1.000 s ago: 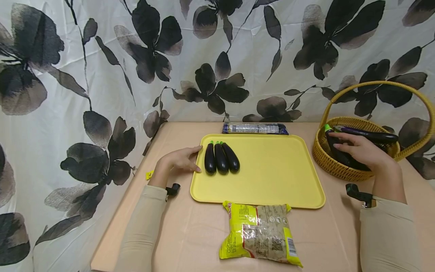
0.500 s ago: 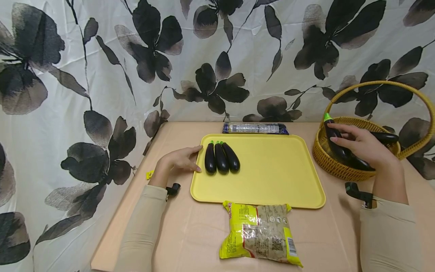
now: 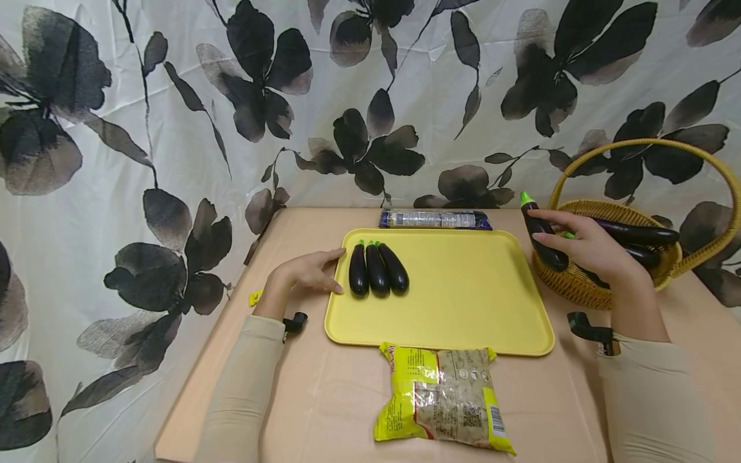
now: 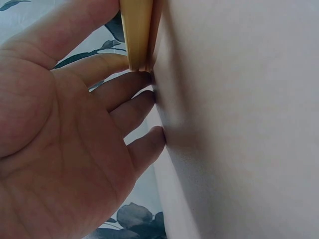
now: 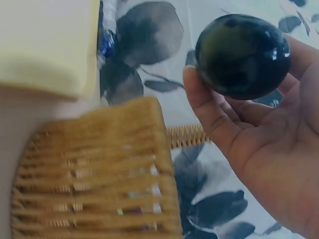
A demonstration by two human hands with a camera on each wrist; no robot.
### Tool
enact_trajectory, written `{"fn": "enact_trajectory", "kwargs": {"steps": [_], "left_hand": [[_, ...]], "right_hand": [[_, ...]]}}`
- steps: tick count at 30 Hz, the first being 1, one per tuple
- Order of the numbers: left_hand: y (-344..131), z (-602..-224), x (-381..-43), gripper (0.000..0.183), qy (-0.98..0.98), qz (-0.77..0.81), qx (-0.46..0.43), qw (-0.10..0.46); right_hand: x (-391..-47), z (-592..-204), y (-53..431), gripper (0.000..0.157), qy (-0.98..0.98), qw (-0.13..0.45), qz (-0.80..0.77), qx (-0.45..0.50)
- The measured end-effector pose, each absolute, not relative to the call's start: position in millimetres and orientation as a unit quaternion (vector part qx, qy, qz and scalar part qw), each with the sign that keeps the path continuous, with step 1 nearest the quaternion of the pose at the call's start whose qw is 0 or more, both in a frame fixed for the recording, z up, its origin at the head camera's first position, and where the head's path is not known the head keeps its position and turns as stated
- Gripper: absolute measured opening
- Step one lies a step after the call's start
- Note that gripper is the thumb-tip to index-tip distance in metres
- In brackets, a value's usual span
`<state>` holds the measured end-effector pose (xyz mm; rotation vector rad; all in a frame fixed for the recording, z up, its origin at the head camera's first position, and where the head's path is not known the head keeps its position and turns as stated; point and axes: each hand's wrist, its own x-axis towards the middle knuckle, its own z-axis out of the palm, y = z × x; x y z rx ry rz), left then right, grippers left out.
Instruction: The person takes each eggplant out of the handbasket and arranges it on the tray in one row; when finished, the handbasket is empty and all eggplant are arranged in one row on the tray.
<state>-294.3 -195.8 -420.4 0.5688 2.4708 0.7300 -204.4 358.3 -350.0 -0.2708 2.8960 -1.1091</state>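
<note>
My right hand [image 3: 585, 247] grips a dark eggplant [image 3: 538, 235] with a green stem tip, held over the left rim of a wicker basket [image 3: 570, 292]. In the right wrist view the eggplant's round end [image 5: 242, 57] sits between thumb and fingers. More eggplants [image 3: 637, 233] lie in the basket, partly hidden behind this hand. At the left edge of the yellow tray [image 3: 451, 296], my left hand [image 3: 307, 270] touches the rim with extended fingers; its lower fingertips [image 4: 157, 137] meet the tabletop in the left wrist view. Three eggplants [image 3: 377, 270] lie side by side on the tray's left part.
A yellow and clear plastic bag [image 3: 442, 399] lies in front of the tray. Behind the tray rests a dark blue long package [image 3: 435, 219]. The basket's tall handle [image 3: 648, 141] arches above it, and a floral cloth [image 3: 359, 77] hangs behind the table.
My right hand has lifted an eggplant out of the basket and carried it left over the rim, uncovering other eggplants inside. The left hand and the tray stay as they were.
</note>
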Motion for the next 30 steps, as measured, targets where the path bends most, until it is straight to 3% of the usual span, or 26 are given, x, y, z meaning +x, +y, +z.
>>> {"fn": "enact_trajectory", "kwargs": {"steps": [11, 30], "left_hand": [[-196, -421, -295, 0.11, 0.907, 0.27, 0.207, 0.249], [-195, -422, -294, 0.109, 0.911, 0.263, 0.204, 0.243]], "right_hand": [[-214, -356, 326, 0.059, 0.92, 0.011, -0.37, -0.127], [-230, -379, 273, 0.06, 0.895, 0.078, -0.385, -0.212]]}}
